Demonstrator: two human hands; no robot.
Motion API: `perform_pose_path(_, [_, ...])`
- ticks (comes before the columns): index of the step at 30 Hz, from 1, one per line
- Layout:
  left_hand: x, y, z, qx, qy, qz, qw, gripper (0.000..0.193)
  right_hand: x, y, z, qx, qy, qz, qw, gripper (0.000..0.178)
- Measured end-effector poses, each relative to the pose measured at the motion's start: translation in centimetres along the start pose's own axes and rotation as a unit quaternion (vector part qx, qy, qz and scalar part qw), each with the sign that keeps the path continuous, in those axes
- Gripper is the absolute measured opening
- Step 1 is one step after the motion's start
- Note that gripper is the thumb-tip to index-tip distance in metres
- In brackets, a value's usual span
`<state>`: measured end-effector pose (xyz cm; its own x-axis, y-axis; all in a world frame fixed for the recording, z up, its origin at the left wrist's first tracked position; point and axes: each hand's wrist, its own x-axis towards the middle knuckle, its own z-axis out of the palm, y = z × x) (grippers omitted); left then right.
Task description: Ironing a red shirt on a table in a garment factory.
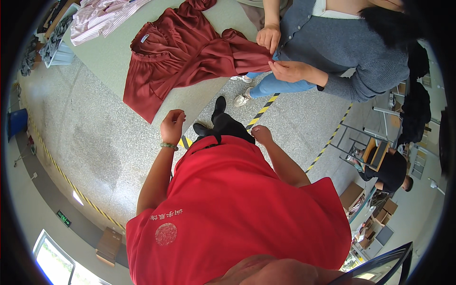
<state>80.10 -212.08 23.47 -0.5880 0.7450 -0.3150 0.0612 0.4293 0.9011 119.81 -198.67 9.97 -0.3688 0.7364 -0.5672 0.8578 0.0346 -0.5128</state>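
A dark red satin blouse (164, 64) with a ruffled neck lies spread on the pale table (102, 61). My left hand (173, 125), a green bead bracelet at its wrist, hovers just off the table's near edge, below the hem. Its fingers are curled in loosely and nothing shows in them. Beside my right hip is my right hand (261, 135), its fingers bent together with nothing visible in them. Neither hand touches the blouse. Across from me, a co-worker's hands (289, 71) hold the end of one sleeve.
The co-worker in a grey cardigan (342, 42) stands at the table's right end. A striped shirt (102, 19) lies at the far left of the table, near a white bin (61, 54). Yellow-black tape (263, 111) marks the floor. Another person (392, 168) is farther right by metal-framed furniture.
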Motion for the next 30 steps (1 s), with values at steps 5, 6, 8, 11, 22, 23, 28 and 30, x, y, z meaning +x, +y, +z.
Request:
perform_pose_path(5, [-0.1, -0.2, 0.2, 0.010, -0.001, -0.006, 1.000, 0.019, -0.3, -0.8, -0.3, -0.015, -0.003, 0.000, 1.000, 0.024])
perform_pose_path(6, [-0.1, -0.1, 0.2, 0.013, -0.001, -0.009, 1.000, 0.019, -0.4, -1.1, -0.4, -0.019, -0.002, 0.001, 1.000, 0.024])
perform_pose_path(8, [-0.2, 0.0, 0.3, 0.012, 0.003, -0.008, 1.000, 0.018, -0.4, -1.0, -0.4, -0.024, -0.001, 0.001, 1.000, 0.025])
perform_pose_path(11, [-0.1, 0.2, 0.4, 0.010, 0.011, -0.004, 1.000, 0.016, 0.3, -0.4, -0.4, 0.002, -0.006, 0.008, 1.000, 0.025])
perform_pose_path(22, [-0.2, -0.5, 0.6, 0.029, -0.007, 0.004, 1.000, 0.018, 0.2, -0.1, -0.4, 0.073, -0.026, 0.034, 0.996, 0.021])
perform_pose_path(23, [-0.3, -0.4, 0.6, 0.027, -0.004, 0.005, 1.000, 0.018, 0.3, -0.2, -0.4, 0.067, -0.033, 0.032, 0.997, 0.021])
perform_pose_path(28, [-0.9, -0.3, 0.4, 0.050, -0.005, 0.002, 0.999, 0.019, 0.7, -0.3, -0.6, 0.016, -0.048, 0.019, 0.999, 0.022])
perform_pose_path(30, [-0.9, -0.5, 0.3, 0.049, -0.005, -0.001, 0.999, 0.019, 0.8, -0.4, -0.5, 0.041, -0.049, 0.021, 0.998, 0.021])
